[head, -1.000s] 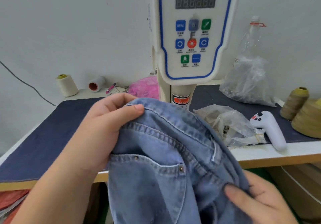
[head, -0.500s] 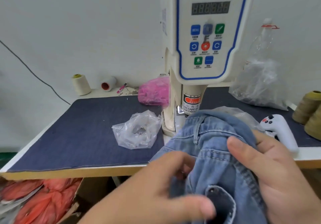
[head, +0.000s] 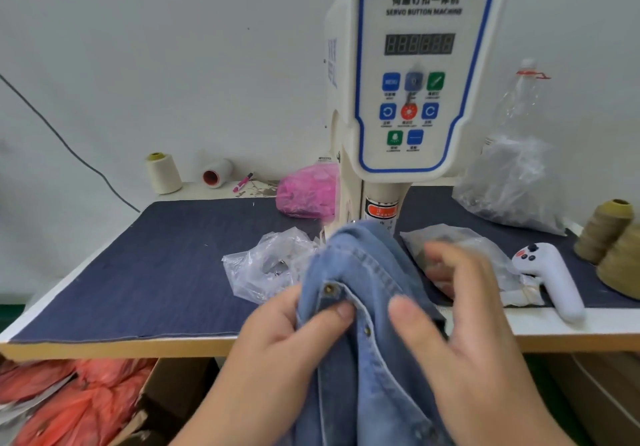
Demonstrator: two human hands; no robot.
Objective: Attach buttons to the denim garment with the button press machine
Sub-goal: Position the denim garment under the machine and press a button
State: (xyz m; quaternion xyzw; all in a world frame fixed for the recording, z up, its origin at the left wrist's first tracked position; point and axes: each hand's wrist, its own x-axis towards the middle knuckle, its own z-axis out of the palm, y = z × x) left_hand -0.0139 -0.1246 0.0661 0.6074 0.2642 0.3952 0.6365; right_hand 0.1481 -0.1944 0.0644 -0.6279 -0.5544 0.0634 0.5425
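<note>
Head view: two hands (left point(head: 277, 334), right point(head: 464, 334)), one denim garment point(head: 374, 359).

Bunched blue denim garment point(head: 367, 272), perhaps riveted

Press point behind denim garment point(head: 367, 307); right hand point(head: 460, 334) motion-blurred.

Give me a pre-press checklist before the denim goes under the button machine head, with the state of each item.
1. Left hand grips the denim garment: ok, thumb pinches the fabric edge.
2. Right hand holds the denim: ok, though blurred.
3. Fabric seated under the button machine head: not ok, it is bunched in front of the column.
4. Metal stud already on the fabric: ok, visible above the left thumb.
5. Display lit: cannot tell.
6. Fingers away from the press point: cannot tell, denim hides it.
</note>
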